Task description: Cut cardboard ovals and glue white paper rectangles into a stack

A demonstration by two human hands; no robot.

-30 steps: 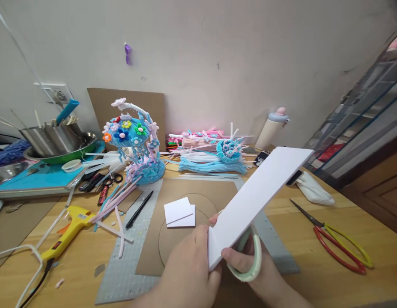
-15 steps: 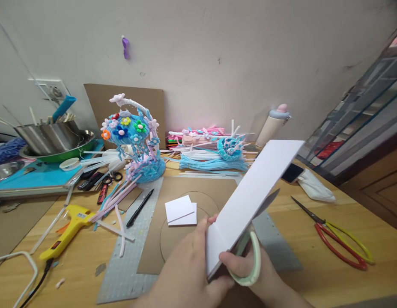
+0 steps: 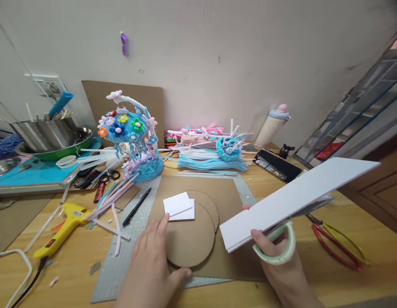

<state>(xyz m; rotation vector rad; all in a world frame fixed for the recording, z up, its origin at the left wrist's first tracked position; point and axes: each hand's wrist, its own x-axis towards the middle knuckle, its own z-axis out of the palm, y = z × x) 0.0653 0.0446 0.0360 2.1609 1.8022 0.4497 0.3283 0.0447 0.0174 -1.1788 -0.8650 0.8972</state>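
My right hand [image 3: 283,256] grips a long folded white board [image 3: 291,203] together with scissors with pale green handles [image 3: 293,246]. Much of the scissors' blades is hidden behind the board. To the left, my left hand [image 3: 151,256] lies open, fingers stretched along the left side of a round cardboard disc [image 3: 192,239] and thumb by its lower edge. Its index fingertip is close to two small overlapping white cards [image 3: 177,204] lying on the disc's upper part. Beneath the disc is a flat brown cardboard sheet [image 3: 237,265].
A grey cutting mat [image 3: 105,278] lies under the cardboard. Left are a black pen [image 3: 137,207], a yellow glue gun [image 3: 63,226] and a flower-covered blue craft piece [image 3: 127,128]. Blue pipe cleaners [image 3: 211,162] lie behind. Red-and-yellow-handled scissors [image 3: 336,248] and a phone [image 3: 277,164] are right.
My left hand has let go of the white board and moved left and down to the cardboard disc. My right hand has carried the board and scissors to the right, tilting the board flatter.
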